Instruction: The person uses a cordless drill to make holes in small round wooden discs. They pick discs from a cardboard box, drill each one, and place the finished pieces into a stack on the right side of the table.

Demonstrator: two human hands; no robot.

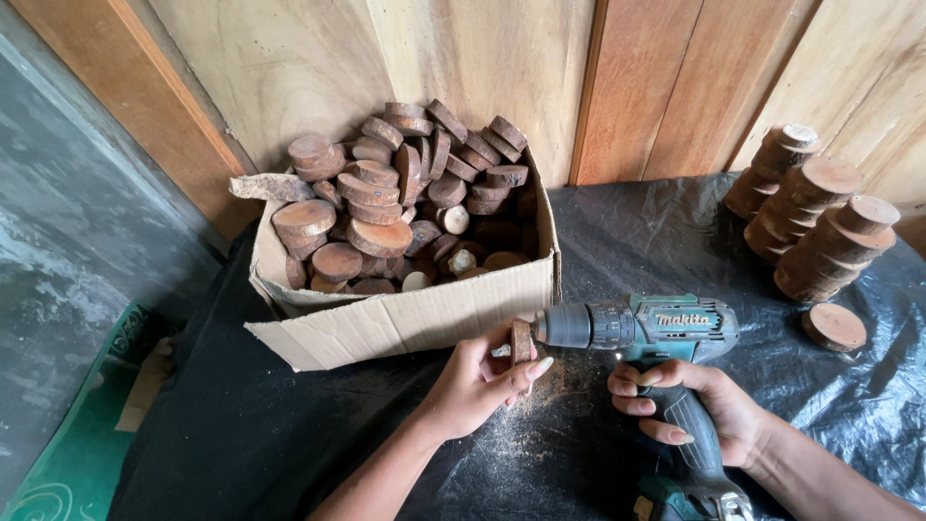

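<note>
Your hands have open black sheet (pixel 289 444) in front of them; the cardboard box (pixel 405 318) blocks the way straight behind, and the stacked wooden discs (pixel 815 217) crowd the far right.

The teal and black cordless drill (pixel 666 333) has a grey metal chuck. The small round wooden slice (pixel 522 342) is reddish brown, like the slices filling the tan cardboard box (pixel 405 318) on the left. Glossy black plastic sheeting (pixel 627 232) carries pale sawdust nearby.
</note>
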